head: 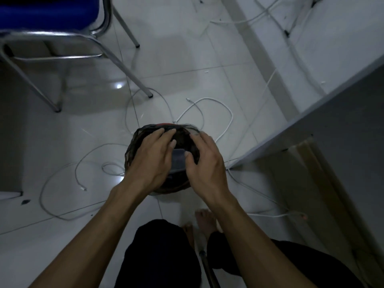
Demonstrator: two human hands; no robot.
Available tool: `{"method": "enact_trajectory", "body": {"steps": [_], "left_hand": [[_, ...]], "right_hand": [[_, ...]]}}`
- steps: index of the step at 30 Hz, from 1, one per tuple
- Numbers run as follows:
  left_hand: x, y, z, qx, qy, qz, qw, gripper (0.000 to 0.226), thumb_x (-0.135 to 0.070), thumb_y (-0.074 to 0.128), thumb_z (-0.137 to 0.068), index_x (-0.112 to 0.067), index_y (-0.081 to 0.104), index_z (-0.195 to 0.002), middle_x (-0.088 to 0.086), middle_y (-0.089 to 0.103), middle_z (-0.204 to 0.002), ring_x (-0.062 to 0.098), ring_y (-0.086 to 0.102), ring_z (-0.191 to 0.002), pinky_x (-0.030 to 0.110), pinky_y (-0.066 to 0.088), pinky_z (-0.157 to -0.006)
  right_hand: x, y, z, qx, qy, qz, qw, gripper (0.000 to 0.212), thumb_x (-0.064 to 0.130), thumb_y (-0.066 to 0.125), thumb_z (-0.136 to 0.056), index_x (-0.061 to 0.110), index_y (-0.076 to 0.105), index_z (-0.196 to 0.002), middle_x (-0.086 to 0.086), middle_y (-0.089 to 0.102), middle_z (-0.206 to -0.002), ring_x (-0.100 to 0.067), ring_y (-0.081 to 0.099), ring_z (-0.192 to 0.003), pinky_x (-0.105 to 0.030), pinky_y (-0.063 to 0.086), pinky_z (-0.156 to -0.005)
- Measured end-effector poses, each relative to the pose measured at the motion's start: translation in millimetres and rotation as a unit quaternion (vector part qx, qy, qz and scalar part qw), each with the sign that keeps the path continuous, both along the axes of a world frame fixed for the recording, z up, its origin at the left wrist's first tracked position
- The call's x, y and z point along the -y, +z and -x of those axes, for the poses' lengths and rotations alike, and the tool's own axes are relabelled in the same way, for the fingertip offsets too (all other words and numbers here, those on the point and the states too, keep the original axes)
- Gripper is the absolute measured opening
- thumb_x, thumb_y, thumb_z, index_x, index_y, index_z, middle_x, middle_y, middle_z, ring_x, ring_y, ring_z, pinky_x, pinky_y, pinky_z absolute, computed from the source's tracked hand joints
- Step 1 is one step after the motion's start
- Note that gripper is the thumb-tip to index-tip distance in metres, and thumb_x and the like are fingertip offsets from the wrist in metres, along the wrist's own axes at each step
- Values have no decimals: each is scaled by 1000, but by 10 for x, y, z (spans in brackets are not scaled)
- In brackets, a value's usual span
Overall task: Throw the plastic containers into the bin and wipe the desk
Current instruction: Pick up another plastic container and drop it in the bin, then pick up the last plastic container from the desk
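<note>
While both hands hover over the bin (133,150) on the floor, a clear plastic container (178,161) sits in its mouth, between them. Likely light, thin-walled, slippery; best held by opposite rims. Left hand (152,154): fingers straight, together, resting on it. Right hand (204,159): fingers curled around its right edge.

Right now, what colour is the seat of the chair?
Blue. The chair seat shows in the head view, at the top left, on shiny metal legs.
</note>
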State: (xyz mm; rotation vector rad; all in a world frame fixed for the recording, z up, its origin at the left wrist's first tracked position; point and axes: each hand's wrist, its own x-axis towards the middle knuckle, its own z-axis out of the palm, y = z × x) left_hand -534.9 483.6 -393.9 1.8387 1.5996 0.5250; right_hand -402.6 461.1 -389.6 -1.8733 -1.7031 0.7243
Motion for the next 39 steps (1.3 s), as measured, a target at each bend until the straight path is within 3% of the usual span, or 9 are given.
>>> {"method": "enact_trajectory", "body": {"steps": [2,6,12,15,19,26,29,33,39], "left_hand": [[59,210,-91,20,-24,-41,999,38,-26,34,-99,-13,47,-133,6,49,-133,22,43,-123,31,33,-104],[236,667,-299,36,-44,-78,995,38,-23,39,-99,-14,46,-135,8,47,-137,21,41,-127,31,31,-107],[611,1364,-708,79,-110,-140,981,44,-29,30,-95,-16,45,-135,5,46,-137,17,41,-128,33,32,-108],[779,1664,-890,75,-155,-188,967,44,-29,30,-97,-13,46,-134,8,49,-133,20,44,-123,33,35,-105],[1034,1974,-1110,76,-199,-213,953,49,-36,26,-95,-15,45,-135,8,49,-133,22,45,-121,31,37,-99],[1487,2491,-1690,99,-264,-286,916,45,-33,31,-96,-9,50,-129,9,56,-121,20,48,-107,12,27,-90],[1670,2632,-1978,91,-306,-303,898,45,-35,30,-95,-12,52,-126,7,56,-119,21,48,-105,17,31,-88],[1903,2739,-2349,89,-363,-322,870,42,-35,34,-94,-15,56,-124,7,59,-118,24,49,-109,38,44,-87],[2107,2894,-2788,124,-424,-315,840,43,-36,36,-93,-14,58,-122,8,61,-118,25,53,-110,35,43,-91]], "right_hand": [[117,240,-60,-5,-21,-15,1000,45,13,54,-88,13,48,-133,-4,41,-142,-11,31,-130,4,11,-99],[355,685,-173,-33,-67,-22,997,46,20,52,-92,20,44,-137,0,29,-151,-14,21,-141,-23,22,-111],[768,1372,-389,-61,-133,-89,985,44,22,50,-93,23,44,-136,5,27,-152,-10,19,-142,-32,26,-114],[1042,1684,-540,-65,-174,-121,975,43,23,52,-92,26,46,-135,9,27,-151,-7,20,-140,-27,24,-114],[1431,2063,-730,-76,-228,-187,953,41,21,55,-91,25,51,-131,8,33,-148,0,26,-136,-5,19,-106],[2119,2534,-1223,-94,-291,-264,915,38,23,54,-93,30,51,-130,17,38,-142,7,31,-131,-13,34,-105],[2371,2609,-1479,-65,-353,-279,891,38,27,54,-92,33,50,-129,20,38,-142,7,32,-130,-23,37,-107],[2670,2668,-1758,-58,-417,-298,857,38,25,56,-91,32,52,-128,18,40,-141,6,34,-129,-31,38,-107],[2952,2766,-2049,-28,-485,-322,813,40,24,59,-89,32,52,-127,13,45,-139,-1,39,-128,-39,41,-105]]}}
